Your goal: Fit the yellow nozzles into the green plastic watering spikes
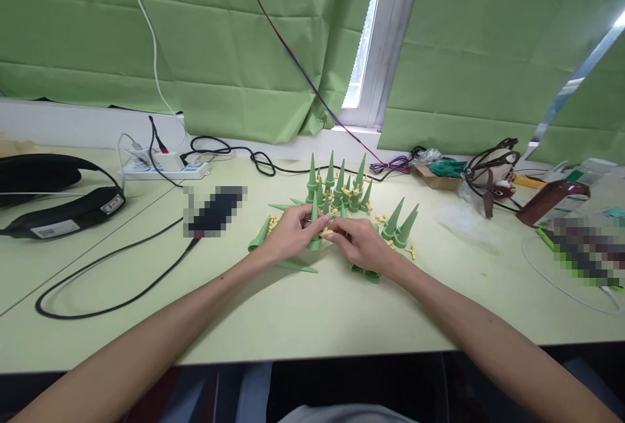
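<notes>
My left hand is closed around a green plastic spike, which stands point up with its wide base near the tabletop. A small yellow T-shaped valve piece sits at the side of this spike, pinched in the fingertips of my right hand. Whether the piece is seated in the spike cannot be made out. Behind my hands, several green spikes with yellow pieces on them stand in a cluster. Two more spikes stand to the right. A green spike lies tilted left of my left hand.
Loose yellow pieces lie on the pale table. A dark phone-like device with a black cable lies left. A power strip stands behind it. At right are clear plastic wrap, a cardboard box and a dark red bottle.
</notes>
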